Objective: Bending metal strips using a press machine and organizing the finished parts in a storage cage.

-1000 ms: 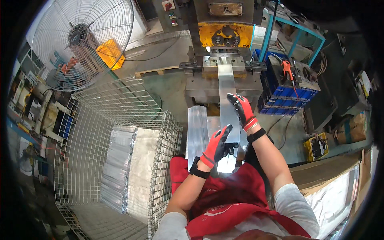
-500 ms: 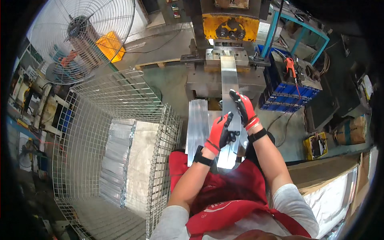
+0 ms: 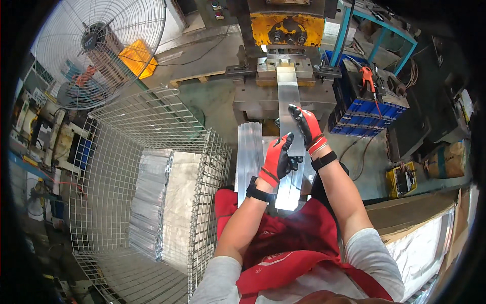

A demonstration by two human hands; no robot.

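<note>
A long flat metal strip stretches from in front of my body to the press die, its far end lying in the die. Wearing a red and black glove, my left hand is closed at the strip's left edge, fingers curled over it. My right hand, gloved alike and farther forward, grips the strip's right edge with the thumb on top. Beneath and left of my hands lie stacked metal strips, with more strips nearest my apron. The strip hides the undersides of my fingers.
A wire mesh cage holding bundled metal strips stands at left, below a large fan. The yellow-fronted press is ahead. Blue crates with an orange air gun on top stand right; a yellow bin is lower right.
The whole view has shifted slightly. Both hands stay on the strip in nearly the same places, and the strip's far end is still in the die.
</note>
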